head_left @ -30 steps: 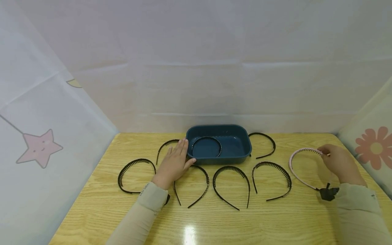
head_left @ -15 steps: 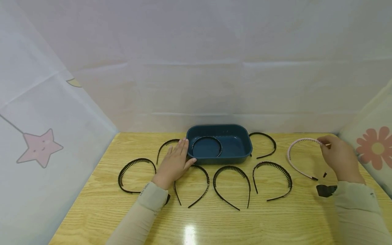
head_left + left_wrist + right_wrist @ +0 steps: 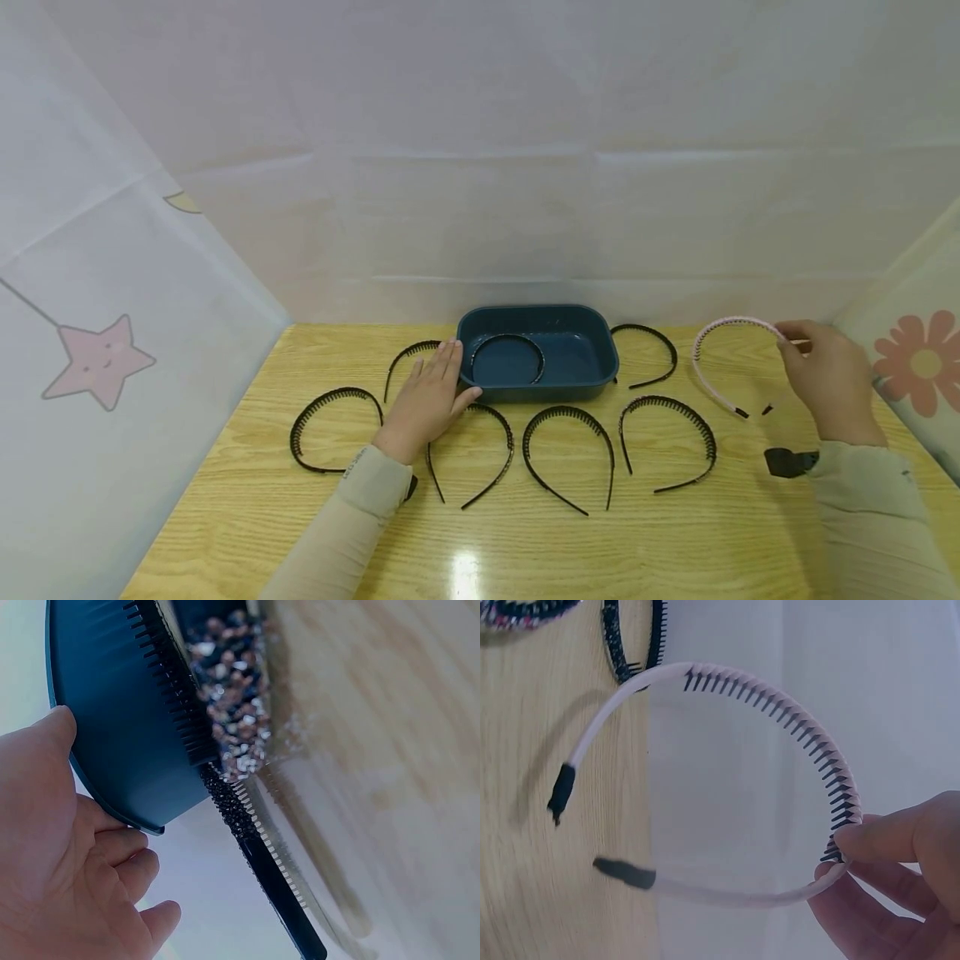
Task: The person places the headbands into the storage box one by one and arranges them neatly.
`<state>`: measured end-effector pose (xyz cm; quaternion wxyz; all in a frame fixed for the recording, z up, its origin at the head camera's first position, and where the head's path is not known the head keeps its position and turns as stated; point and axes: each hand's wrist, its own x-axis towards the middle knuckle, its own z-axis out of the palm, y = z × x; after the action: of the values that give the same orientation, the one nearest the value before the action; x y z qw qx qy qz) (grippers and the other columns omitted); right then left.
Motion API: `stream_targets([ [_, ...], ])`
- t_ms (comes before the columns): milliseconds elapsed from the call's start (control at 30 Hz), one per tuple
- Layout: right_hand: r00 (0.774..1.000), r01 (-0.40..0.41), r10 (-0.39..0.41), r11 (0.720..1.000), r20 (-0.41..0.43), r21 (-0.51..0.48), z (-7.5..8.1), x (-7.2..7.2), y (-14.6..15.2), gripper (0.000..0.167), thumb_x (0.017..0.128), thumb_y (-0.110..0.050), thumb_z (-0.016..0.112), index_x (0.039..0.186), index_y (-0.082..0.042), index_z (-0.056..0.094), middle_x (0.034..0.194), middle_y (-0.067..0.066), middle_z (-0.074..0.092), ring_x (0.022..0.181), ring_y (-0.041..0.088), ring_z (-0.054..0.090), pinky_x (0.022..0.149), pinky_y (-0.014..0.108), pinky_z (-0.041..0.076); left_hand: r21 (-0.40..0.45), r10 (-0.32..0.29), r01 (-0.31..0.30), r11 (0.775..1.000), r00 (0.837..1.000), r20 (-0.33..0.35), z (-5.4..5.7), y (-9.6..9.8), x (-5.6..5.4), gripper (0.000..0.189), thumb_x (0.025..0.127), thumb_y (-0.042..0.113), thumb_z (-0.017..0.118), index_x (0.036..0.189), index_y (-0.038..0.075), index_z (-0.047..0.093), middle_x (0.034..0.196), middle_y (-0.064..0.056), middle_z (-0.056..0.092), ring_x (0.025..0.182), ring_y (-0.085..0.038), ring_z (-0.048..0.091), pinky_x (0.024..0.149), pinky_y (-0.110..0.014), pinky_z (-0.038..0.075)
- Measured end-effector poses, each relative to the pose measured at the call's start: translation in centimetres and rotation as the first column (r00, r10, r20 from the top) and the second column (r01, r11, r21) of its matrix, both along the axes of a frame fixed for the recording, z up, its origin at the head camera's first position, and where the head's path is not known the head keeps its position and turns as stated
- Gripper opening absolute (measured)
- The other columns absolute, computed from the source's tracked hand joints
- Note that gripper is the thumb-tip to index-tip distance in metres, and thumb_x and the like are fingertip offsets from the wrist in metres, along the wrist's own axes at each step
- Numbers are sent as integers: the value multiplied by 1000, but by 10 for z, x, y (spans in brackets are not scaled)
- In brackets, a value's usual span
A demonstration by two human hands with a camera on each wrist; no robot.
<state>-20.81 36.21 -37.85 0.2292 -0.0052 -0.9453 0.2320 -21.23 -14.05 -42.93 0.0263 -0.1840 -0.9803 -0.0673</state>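
Note:
My right hand [image 3: 832,383] pinches a pink headband [image 3: 738,320] by one side of its arc, thumb opposite fingers. In the right wrist view, the headband [image 3: 810,724] shows dark inner teeth and black tips, held up off the table. My left hand [image 3: 422,408] lies with straight fingers along the left end of a dark blue plastic basin [image 3: 540,392]; the left wrist view has the thumb at the rim of the basin [image 3: 112,735]. Inside the basin leans a thin black headband [image 3: 542,362]. Beneath the left wrist, another black headband [image 3: 495,417] is partly hidden.
More black toothed headbands lie on the wooden table [image 3: 600,550]: one at far left [image 3: 300,417], one in front of the basin [image 3: 566,410], one to its right [image 3: 701,425], and others partly behind the basin. Cloth walls [image 3: 480,208] enclose the back and sides.
My right hand has lifted the pink headband up and slightly left, towards the back of the table. The left hand and basin stay where they were.

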Motion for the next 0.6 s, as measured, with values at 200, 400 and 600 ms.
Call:
stream_targets([
  [200, 999, 26, -27, 998, -24, -62, 2, -1, -9, 30, 101, -7, 59, 125, 11, 65, 110, 34, 67, 92, 52, 65, 51, 26, 47, 11, -3, 3, 1000, 1000, 7, 1, 1, 1, 82, 107, 53, 42, 162, 0, 12, 168, -18, 12, 155, -31, 14, 123, -57, 18],
  [400, 999, 41, -41, 988, 7, -146, 3, -2, -18, 33, 102, -10, 60, 128, 10, 64, 115, 33, 67, 89, 37, 69, 51, 3, 35, 16, -4, 3, 1000, 1000, 11, 3, 1, 2, 82, 107, 53, 41, 162, 0, 12, 168, -18, 12, 155, -31, 14, 123, -57, 18],
  [600, 999, 28, -16, 969, 51, -245, 6, -6, -31, 36, 102, -11, 62, 131, 9, 63, 118, 32, 66, 64, -24, 45, 52, 5, 45, 11, 3, -3, 1000, 1000, 14, 2, 0, 1, 82, 107, 53, 40, 162, 1, 11, 168, -17, 11, 155, -30, 12, 123, -57, 18],
])
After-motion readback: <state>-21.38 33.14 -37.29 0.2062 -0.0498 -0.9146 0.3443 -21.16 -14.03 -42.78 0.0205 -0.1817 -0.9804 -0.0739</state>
